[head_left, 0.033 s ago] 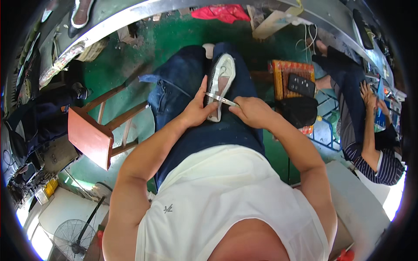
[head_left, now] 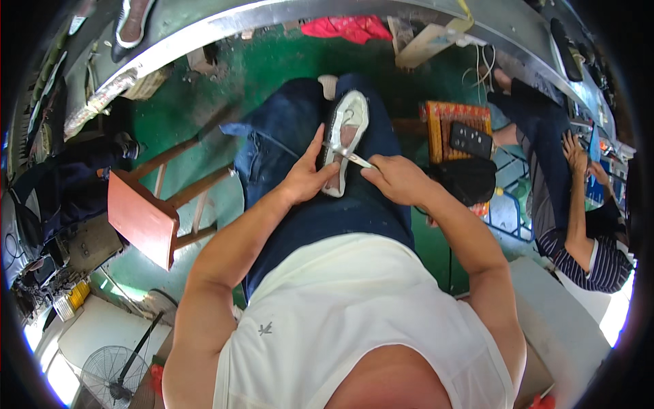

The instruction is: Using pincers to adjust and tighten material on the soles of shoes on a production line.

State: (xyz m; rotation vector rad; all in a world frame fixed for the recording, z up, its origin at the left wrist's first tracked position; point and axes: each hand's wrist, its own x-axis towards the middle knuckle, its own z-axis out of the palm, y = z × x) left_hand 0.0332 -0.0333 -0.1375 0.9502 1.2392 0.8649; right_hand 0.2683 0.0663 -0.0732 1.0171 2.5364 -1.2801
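A shoe (head_left: pixel 351 112) lies bottom side up along my thighs, its rim whitish and its middle brown. My left hand (head_left: pixel 304 177) grips it at the near half, fingers along the left side and thumb over the near end. In my right hand (head_left: pixel 402 180), held at the shoe's right side, is a slim shiny metal tool (head_left: pixel 357 159). Its front part reaches leftward across the shoe's middle, close to my left fingers. Whether the tool is a knife or another kind I cannot make out; my right fingers hide its rear end.
A brown wooden stool (head_left: pixel 143 217) stands at left, a fan (head_left: pixel 114 375) at lower left. A slatted seat (head_left: pixel 441 133) at right bears a black remote-like device (head_left: pixel 471 139) and a black bag (head_left: pixel 464 178). Ahead runs a metal bench edge (head_left: pixel 238 26). A co-worker (head_left: pixel 579 252) sits far right.
The whole view has shifted slightly, so the shoe and my hands appear a little lower. The tool has turned slightly in my right hand; both grips stay the same.
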